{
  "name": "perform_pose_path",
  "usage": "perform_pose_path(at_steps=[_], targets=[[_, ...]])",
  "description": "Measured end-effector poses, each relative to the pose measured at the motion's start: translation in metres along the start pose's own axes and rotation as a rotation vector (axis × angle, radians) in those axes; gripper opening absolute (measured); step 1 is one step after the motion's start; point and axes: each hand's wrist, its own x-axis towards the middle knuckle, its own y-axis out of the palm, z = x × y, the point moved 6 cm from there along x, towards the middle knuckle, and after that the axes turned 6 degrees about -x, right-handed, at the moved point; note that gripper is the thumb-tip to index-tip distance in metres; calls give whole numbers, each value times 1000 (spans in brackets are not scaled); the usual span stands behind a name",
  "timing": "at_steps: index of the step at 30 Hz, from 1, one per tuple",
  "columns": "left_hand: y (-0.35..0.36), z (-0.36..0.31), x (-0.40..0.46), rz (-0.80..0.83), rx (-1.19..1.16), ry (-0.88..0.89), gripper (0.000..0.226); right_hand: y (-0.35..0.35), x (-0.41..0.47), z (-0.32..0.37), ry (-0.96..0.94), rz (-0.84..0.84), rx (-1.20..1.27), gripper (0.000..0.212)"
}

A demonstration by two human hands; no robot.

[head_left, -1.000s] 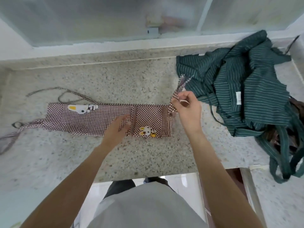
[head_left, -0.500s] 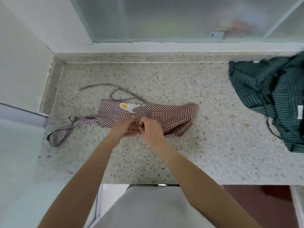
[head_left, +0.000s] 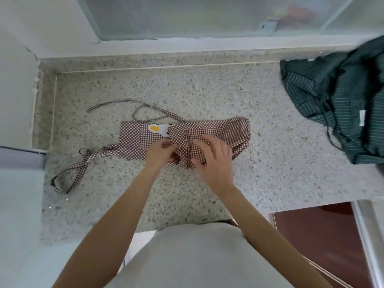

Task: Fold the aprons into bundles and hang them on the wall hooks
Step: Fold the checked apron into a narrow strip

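Note:
A brown checked apron (head_left: 137, 140) with a rabbit patch lies folded into a narrow strip on the speckled stone counter (head_left: 207, 96). Its right end is doubled back over the middle. My left hand (head_left: 159, 153) pinches the fabric at the fold's near edge. My right hand (head_left: 214, 156) lies on the doubled part with fingers spread and bent, pressing it down. The apron's straps (head_left: 70, 173) trail off to the left and behind. A dark green striped apron (head_left: 340, 100) lies crumpled at the counter's right end.
A frosted window (head_left: 187, 15) and its white sill run along the back. A white wall (head_left: 16, 80) closes the counter's left end. A dark red cabinet front (head_left: 311, 235) shows below the counter at the right. Wall hooks are out of view.
The right end of the checked apron was folded over to the middle. My right hand moved from that end onto the doubled fabric. The view shifted left, so the green apron sits nearer the right edge.

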Motion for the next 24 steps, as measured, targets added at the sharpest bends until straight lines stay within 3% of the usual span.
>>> perform_pose_path(at_steps=[2, 5, 10, 16, 19, 22, 24], targets=[[-7, -3, 3, -28, 74, 51, 8, -19, -18, -37, 264, -173, 4, 64], [-16, -16, 2, -29, 135, 160, 17, -12, -36, -82, 597, -169, 69, 81], [-35, -35, -3, -65, 188, 293, 33, -9, -17, -91, 645, -279, 179, 52], [-58, -46, -1, -85, 137, 336, 31, 6, -11, -101, 762, -144, 201, 45], [-86, -50, -1, -144, 139, 387, 31, 3, -8, -102, 666, -100, 81, 39], [-128, -31, 1, -217, 168, 335, 31, 5, -11, -87, 274, -42, -77, 34], [-148, -4, 3, -205, 232, 250, 30, 16, -18, -80, 108, 40, -114, 31]])
